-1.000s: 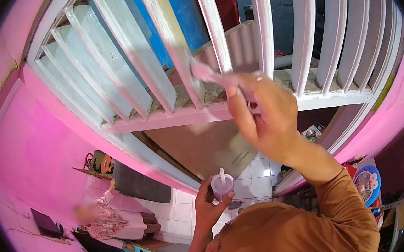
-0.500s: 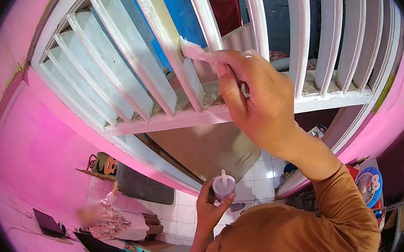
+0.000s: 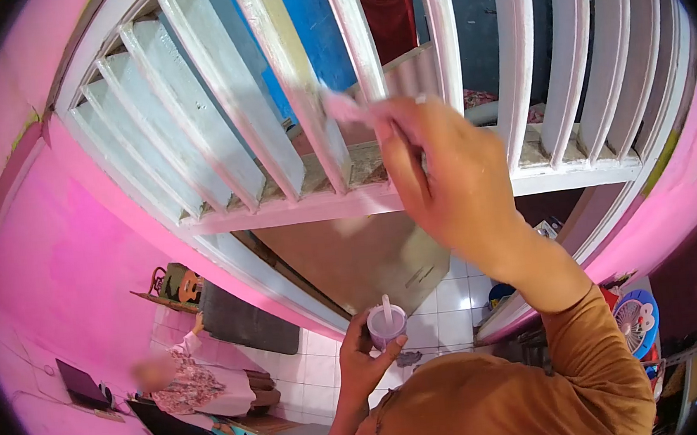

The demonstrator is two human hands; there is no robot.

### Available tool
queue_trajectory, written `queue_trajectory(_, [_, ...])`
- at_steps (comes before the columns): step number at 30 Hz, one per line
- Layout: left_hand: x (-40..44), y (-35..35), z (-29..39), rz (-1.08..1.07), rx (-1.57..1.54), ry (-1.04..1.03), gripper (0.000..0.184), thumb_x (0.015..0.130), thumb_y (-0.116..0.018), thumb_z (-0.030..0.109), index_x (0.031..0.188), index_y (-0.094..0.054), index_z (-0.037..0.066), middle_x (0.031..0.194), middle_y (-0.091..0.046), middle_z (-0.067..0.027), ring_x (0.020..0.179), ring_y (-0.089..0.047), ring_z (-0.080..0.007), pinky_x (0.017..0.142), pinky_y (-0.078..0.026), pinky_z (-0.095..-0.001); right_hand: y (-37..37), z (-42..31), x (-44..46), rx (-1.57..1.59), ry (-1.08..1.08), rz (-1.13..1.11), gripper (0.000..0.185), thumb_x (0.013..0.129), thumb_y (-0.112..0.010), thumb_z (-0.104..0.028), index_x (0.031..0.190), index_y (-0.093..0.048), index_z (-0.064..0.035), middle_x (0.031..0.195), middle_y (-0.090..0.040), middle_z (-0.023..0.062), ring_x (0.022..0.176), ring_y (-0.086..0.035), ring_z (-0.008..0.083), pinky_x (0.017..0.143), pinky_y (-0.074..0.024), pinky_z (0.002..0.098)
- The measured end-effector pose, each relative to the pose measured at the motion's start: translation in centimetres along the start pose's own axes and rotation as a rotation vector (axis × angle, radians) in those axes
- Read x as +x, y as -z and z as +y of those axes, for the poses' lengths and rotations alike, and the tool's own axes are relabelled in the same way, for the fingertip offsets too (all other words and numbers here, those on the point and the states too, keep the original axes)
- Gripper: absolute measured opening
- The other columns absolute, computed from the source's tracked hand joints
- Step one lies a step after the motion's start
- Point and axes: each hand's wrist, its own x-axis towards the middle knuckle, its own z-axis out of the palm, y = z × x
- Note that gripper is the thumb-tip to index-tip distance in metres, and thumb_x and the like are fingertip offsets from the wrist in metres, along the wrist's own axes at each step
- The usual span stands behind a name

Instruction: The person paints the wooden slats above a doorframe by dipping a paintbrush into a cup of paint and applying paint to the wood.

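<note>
My right hand (image 3: 448, 171) is closed around a paintbrush (image 3: 344, 106), its pale bristles against the side of a white wooden slat (image 3: 305, 97) in the vent above the doorway. Brush and fingers are slightly blurred. That slat still shows a yellowish stretch higher up, while its lower part looks white. Low down, my left hand (image 3: 361, 361) grips a small cup of paint (image 3: 387, 323) with a light stick standing in it. Pinkish-white paint shows on the brush near my fingers.
A dusty sill (image 3: 370, 174) runs under the slats, above a brown door (image 3: 360, 258). At lower left a person (image 3: 193, 380) stands by a dark panel (image 3: 249, 317) and a television (image 3: 189, 434). A blue fan (image 3: 635, 323) is at right.
My right hand and the brush have moved slightly down along the slat. My left hand with the cup has stayed in place.
</note>
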Motion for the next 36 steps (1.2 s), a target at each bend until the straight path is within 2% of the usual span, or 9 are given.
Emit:
queue_trajectory(2, [-0.1, 0.1, -0.1, 0.004, 0.013, 0.000, 0.063, 0.081, -0.084, 0.007, 0.132, -0.050, -0.003, 0.119, -0.065, -0.0137, 0.110, -0.065, -0.0201, 0.091, -0.054, -0.0322, 0.3, -0.5, -0.8, 0.027, -0.067, -0.051, 0.018, 0.091, -0.066, 0.000, 0.109, -0.064, -0.0022, 0.082, -0.062, 0.0138, 0.065, -0.063, 0.0276, 0.057, -0.0485, 0.0339])
queue_trajectory(4, [-0.2, 0.3, -0.5, 0.002, 0.016, -0.008, 0.064, 0.081, -0.084, 0.006, 0.134, -0.049, -0.004, 0.120, -0.064, -0.0138, 0.110, -0.065, -0.0201, 0.091, -0.054, -0.0323, 0.4, -0.6, -0.9, 0.052, -0.091, -0.104, 0.015, 0.090, -0.064, -0.006, 0.105, -0.062, -0.0026, 0.086, -0.064, 0.0143, 0.069, -0.064, 0.0366, 0.059, -0.0510, 0.0441])
queue_trajectory(8, [-0.1, 0.3, -0.6, 0.011, 0.002, -0.018, 0.065, 0.081, -0.084, 0.007, 0.135, -0.049, -0.004, 0.121, -0.064, -0.0140, 0.110, -0.065, -0.0201, 0.090, -0.054, -0.0322, 0.4, -0.1, 0.9, 0.051, -0.025, 0.007, 0.014, 0.091, -0.064, -0.006, 0.104, -0.062, -0.0010, 0.085, -0.064, 0.0159, 0.070, -0.064, 0.0370, 0.059, -0.0509, 0.0438])
queue_trajectory(10, [-0.1, 0.2, -0.4, -0.005, 0.024, -0.004, 0.065, 0.082, -0.084, 0.008, 0.135, -0.049, -0.004, 0.122, -0.063, -0.0141, 0.111, -0.064, -0.0205, 0.089, -0.054, -0.0321, 0.6, -0.1, 1.1, 0.086, -0.017, 0.066, 0.015, 0.094, -0.065, -0.003, 0.109, -0.064, -0.0012, 0.084, -0.066, 0.0130, 0.063, -0.065, 0.0237, 0.059, -0.0514, 0.0316])
queue_trajectory(11, [-0.1, 0.1, -0.4, -0.006, 0.022, -0.004, 0.065, 0.082, -0.084, 0.008, 0.135, -0.049, -0.004, 0.122, -0.063, -0.0141, 0.111, -0.064, -0.0205, 0.089, -0.054, -0.0321, 0.7, -0.2, 0.7, 0.085, -0.017, 0.064, 0.015, 0.094, -0.065, -0.003, 0.109, -0.064, -0.0012, 0.084, -0.066, 0.0130, 0.063, -0.065, 0.0237, 0.059, -0.0514, 0.0316])
queue_trajectory(13, [-0.2, 0.0, -0.4, -0.007, 0.018, 0.011, 0.065, 0.081, -0.084, 0.009, 0.135, -0.049, -0.003, 0.121, -0.064, -0.0134, 0.110, -0.064, -0.0202, 0.088, -0.053, -0.0317, 0.8, -0.7, -0.6, 0.117, -0.060, -0.006, 0.014, 0.089, -0.064, -0.004, 0.102, -0.061, -0.0023, 0.084, -0.063, 0.0150, 0.069, -0.063, 0.0357, 0.059, -0.0506, 0.0421])
queue_trajectory(19, [0.1, 0.1, -0.3, -0.027, 0.053, -0.004, 0.064, 0.081, -0.084, 0.010, 0.134, -0.050, -0.002, 0.120, -0.063, -0.0124, 0.109, -0.064, -0.0197, 0.090, -0.053, -0.0315, 0.6, -0.3, 1.1, 0.116, 0.012, 0.100, 0.017, 0.089, -0.065, -0.004, 0.105, -0.061, -0.0016, 0.083, -0.062, 0.0139, 0.065, -0.062, 0.0336, 0.057, -0.0494, 0.0403])
queue_trajectory(30, [-0.4, 0.3, -0.7, -0.009, 0.008, 0.029, 0.062, 0.081, -0.084, 0.007, 0.132, -0.051, -0.001, 0.121, -0.063, -0.0117, 0.109, -0.063, -0.0186, 0.088, -0.053, -0.0302, -0.2, -0.5, -4.0, 0.106, -0.145, -0.068, 0.015, 0.092, -0.065, -0.005, 0.107, -0.064, -0.0050, 0.082, -0.063, 0.0126, 0.062, -0.062, 0.0329, 0.055, -0.0485, 0.0402])
queue_trajectory(36, [-0.5, 0.3, -1.0, 0.004, -0.005, 0.044, 0.062, 0.081, -0.084, 0.007, 0.132, -0.051, -0.001, 0.120, -0.064, -0.0115, 0.109, -0.064, -0.0188, 0.089, -0.054, -0.0312, -0.2, 0.1, -4.0, -0.028, -0.150, -0.042, 0.016, 0.093, -0.065, 0.000, 0.109, -0.066, -0.0001, 0.079, -0.065, 0.0139, 0.063, -0.068, 0.0229, 0.056, -0.0504, 0.0318])
